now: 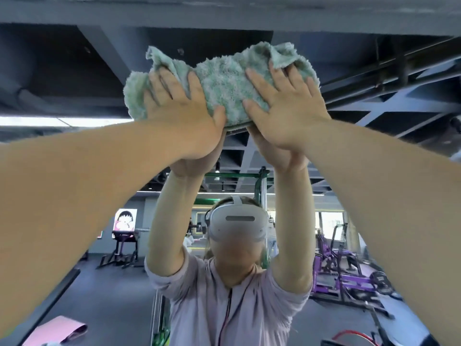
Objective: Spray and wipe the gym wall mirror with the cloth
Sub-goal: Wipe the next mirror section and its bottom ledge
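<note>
Reaching up high! The green cloth [224, 81] sits at twelve o'clock, flat against the mirror [119, 283] near its top. The left hand [184, 113], at eleven, presses it with fingers straight and spread; the right hand [287, 108], at one, presses likewise, palm flat.

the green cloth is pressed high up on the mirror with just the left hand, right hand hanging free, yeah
Not quite: the right hand is not hanging free. The head view shows the left hand and the right hand side by side, both pressing the green cloth with straight fingers, high up on the mirror.
</note>
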Demonstrator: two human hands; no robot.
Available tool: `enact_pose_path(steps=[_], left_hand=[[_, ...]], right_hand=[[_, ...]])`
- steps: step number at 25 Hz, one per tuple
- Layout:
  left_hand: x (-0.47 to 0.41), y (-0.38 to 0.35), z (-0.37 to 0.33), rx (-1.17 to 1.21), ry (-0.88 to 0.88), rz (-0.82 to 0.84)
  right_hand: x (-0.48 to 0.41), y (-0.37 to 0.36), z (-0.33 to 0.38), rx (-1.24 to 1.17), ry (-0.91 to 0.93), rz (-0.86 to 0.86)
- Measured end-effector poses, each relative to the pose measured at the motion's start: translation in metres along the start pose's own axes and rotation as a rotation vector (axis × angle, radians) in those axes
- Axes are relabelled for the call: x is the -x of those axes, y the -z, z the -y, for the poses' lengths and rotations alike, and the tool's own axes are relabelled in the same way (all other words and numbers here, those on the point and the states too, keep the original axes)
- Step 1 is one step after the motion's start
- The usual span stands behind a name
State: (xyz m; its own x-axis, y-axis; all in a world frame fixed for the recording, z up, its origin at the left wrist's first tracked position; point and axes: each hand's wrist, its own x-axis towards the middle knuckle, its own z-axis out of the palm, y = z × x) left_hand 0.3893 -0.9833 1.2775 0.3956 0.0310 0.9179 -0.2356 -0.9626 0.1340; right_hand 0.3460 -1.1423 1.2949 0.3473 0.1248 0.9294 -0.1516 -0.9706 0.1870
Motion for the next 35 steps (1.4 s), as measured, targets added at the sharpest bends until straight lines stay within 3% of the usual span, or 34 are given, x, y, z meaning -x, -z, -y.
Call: enact_pose_path(steps=[9, 15, 19, 29, 32, 35], left_hand=[[0.031, -0.007, -0.152, 0.052, -0.1, -0.027], [0.034, -0.001, -0.165, -0.007, -0.348, -0.045], [0.048, -0.014, -0.098, -0.039, -0.375, 0.048], [0.068, -0.035, 0.12, 0.024, -0.224, -0.037], [0.089, -0.044, 0.147, 0.026, -0.036, 0.049], [0.096, -0.042, 0.123, 0.085, 0.162, 0.122]], right_hand=[[0.069, 0.0, -0.149, 0.003, -0.075, -0.017], [0.08, 0.005, -0.156, -0.012, -0.282, 0.015], [0.097, -0.015, -0.086, -0.041, -0.322, 0.068], [0.062, -0.031, 0.123, -0.05, -0.104, 0.08], [0.067, -0.036, 0.149, 0.011, 0.058, 0.143], [0.068, -0.029, 0.132, 0.065, 0.183, 0.192]])
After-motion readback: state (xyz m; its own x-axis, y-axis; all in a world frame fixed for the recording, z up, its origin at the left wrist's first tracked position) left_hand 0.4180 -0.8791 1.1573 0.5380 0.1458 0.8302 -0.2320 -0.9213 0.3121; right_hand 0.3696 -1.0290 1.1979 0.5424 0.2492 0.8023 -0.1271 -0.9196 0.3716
